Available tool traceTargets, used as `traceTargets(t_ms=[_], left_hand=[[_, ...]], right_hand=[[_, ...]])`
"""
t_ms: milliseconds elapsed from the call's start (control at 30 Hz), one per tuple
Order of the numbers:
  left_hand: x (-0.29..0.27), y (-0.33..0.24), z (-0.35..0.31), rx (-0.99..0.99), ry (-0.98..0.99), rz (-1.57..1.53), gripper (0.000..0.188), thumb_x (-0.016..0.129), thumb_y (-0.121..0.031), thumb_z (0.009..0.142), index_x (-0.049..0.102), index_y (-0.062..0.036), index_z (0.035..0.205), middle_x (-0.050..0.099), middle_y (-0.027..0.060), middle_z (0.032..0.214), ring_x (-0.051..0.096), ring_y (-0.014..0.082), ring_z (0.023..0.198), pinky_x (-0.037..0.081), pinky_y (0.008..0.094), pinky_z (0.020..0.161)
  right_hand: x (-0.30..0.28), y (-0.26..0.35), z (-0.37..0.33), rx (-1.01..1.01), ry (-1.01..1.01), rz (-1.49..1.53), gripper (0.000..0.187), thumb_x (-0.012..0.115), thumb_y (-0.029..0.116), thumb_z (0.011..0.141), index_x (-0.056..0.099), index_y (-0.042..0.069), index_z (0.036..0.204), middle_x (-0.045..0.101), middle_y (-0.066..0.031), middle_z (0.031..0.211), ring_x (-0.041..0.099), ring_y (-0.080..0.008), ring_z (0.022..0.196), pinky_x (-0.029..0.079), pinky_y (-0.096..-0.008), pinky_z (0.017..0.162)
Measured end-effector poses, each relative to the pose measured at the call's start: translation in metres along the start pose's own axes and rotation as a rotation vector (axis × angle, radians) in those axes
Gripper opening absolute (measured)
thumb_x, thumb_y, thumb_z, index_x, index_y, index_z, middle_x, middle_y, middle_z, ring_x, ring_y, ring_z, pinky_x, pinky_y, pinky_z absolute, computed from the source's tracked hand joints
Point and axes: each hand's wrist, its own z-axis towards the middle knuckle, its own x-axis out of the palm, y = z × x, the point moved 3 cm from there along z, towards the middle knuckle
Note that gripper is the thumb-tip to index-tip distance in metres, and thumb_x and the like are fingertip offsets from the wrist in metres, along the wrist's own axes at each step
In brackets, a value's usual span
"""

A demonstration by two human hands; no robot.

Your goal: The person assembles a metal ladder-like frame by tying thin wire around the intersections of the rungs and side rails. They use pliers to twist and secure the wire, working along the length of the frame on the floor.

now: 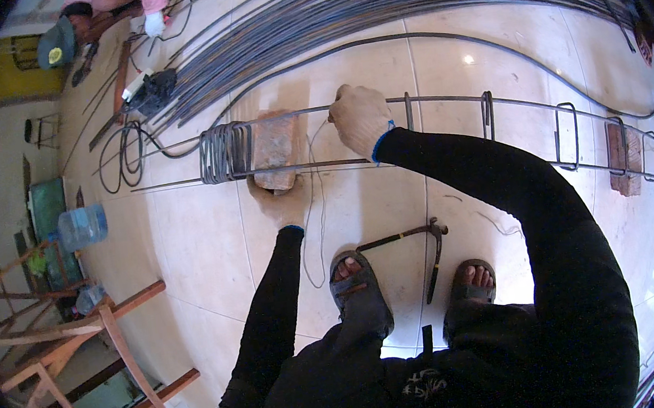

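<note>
Rebar cage (446, 124) lies across the tiled floor (188, 242), propped on a brick (275, 147) at 11 o'clock from the sandalled feet. Right hand (360, 118) is clenched on the top bar; left hand (283, 206) is pressed to the brick's near end, grip unclear. Looks like stirrup spacing: bunched stirrups (222, 153) sit left of the brick, so sliding one out needs the bar held steady.

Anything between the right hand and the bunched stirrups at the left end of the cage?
Yes. The reddish brick propping the long steel bars sits between the right hand, which grips the upper bar, and the bunched steel wire stirrups. The left hand rests at the brick's near edge.
</note>
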Motion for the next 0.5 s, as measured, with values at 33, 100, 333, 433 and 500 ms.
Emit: traceTargets(t_ms=[33, 100, 333, 433, 500], left_hand=[[-0.001, 0.003, 0.002, 0.014, 0.007, -0.042, 0.122, 0.102, -0.026, 0.071, 0.033, 0.0079, 0.166, 0.058, 0.0295, 0.157, 0.058, 0.0410, 0.146, 0.049, 0.0446, 0.122], [0.000, 0.008, 0.005, -0.111, 0.078, -0.221, 0.128, 0.104, -0.022, 0.069, 0.029, 0.0086, 0.168, 0.054, 0.0283, 0.161, 0.056, 0.0386, 0.148, 0.047, 0.0445, 0.124], [0.003, -0.002, 0.012, -0.207, -0.021, -0.263, 0.110, 0.107, -0.011, 0.067, 0.044, 0.0071, 0.156, 0.058, 0.0203, 0.151, 0.060, 0.0290, 0.138, 0.051, 0.0381, 0.118], [0.010, -0.006, 0.002, -0.313, -0.134, -0.252, 0.105, 0.108, -0.018, 0.070, 0.047, 0.0057, 0.152, 0.061, 0.0213, 0.147, 0.063, 0.0303, 0.132, 0.056, 0.0411, 0.111], [0.014, -0.015, -0.002, -0.280, -0.186, -0.101, 0.100, 0.106, -0.019, 0.073, 0.047, 0.0038, 0.150, 0.064, 0.0214, 0.143, 0.068, 0.0310, 0.124, 0.063, 0.0439, 0.102]], right_hand=[[0.001, 0.000, 0.000, 0.011, 0.005, -0.018, 0.016, 0.077, 0.022, 0.097, 0.088, 0.011, 0.099, 0.077, -0.0138, 0.109, 0.079, -0.0330, 0.104, 0.063, -0.0466, 0.086], [0.003, 0.000, 0.001, 0.040, 0.012, -0.060, 0.013, 0.080, 0.022, 0.096, 0.089, 0.014, 0.100, 0.077, -0.0124, 0.110, 0.078, -0.0331, 0.104, 0.062, -0.0467, 0.085], [0.002, 0.003, -0.003, 0.041, -0.006, -0.056, 0.015, 0.078, 0.019, 0.091, 0.089, 0.012, 0.099, 0.078, -0.0125, 0.112, 0.078, -0.0308, 0.107, 0.063, -0.0444, 0.085], [0.003, 0.002, -0.005, 0.031, -0.003, -0.087, 0.015, 0.078, 0.020, 0.090, 0.089, 0.013, 0.098, 0.078, -0.0125, 0.110, 0.078, -0.0306, 0.107, 0.062, -0.0438, 0.084], [0.005, 0.001, -0.004, 0.031, -0.047, -0.040, 0.015, 0.077, 0.021, 0.091, 0.088, 0.012, 0.096, 0.077, -0.0131, 0.110, 0.078, -0.0312, 0.106, 0.062, -0.0449, 0.083]])
